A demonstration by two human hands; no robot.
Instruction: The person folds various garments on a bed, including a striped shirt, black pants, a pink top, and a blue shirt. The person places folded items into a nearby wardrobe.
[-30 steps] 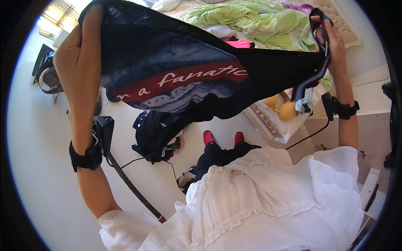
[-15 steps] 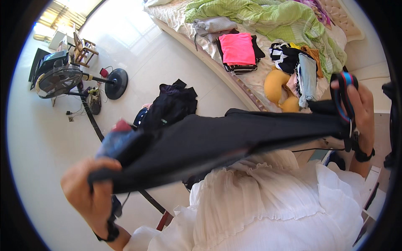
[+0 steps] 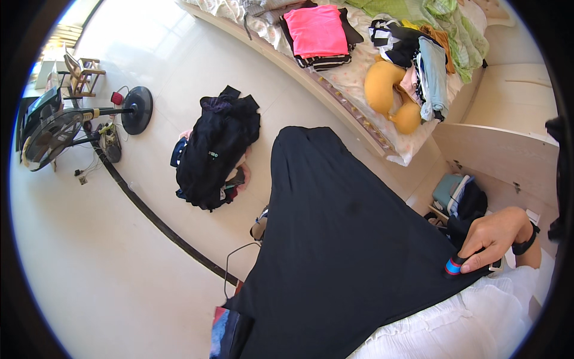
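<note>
A long black garment (image 3: 353,227) hangs spread out in front of me, its narrower end pointing away toward the bed and its wide part over my white dress. I cannot tell what kind of garment it is. My right hand (image 3: 496,236) grips its near right corner between thumb and fingers. At those fingertips shows a band (image 3: 454,265) striped black, red and blue. A red and blue patch (image 3: 220,329) shows at the garment's near left edge. My left hand is out of sight, beyond the lower edge or behind the cloth.
A heap of dark clothes (image 3: 218,152) lies on the floor ahead. On the bed are a pink folded top (image 3: 317,30), a yellow neck pillow (image 3: 382,87) and folded clothes (image 3: 431,78). A standing fan (image 3: 54,137) is at left; a teal box (image 3: 445,191) is at right.
The black garment was stretched sideways between both raised hands; now it hangs lengthwise and spread. My right hand has come down and nearer. My left hand has dropped out of view.
</note>
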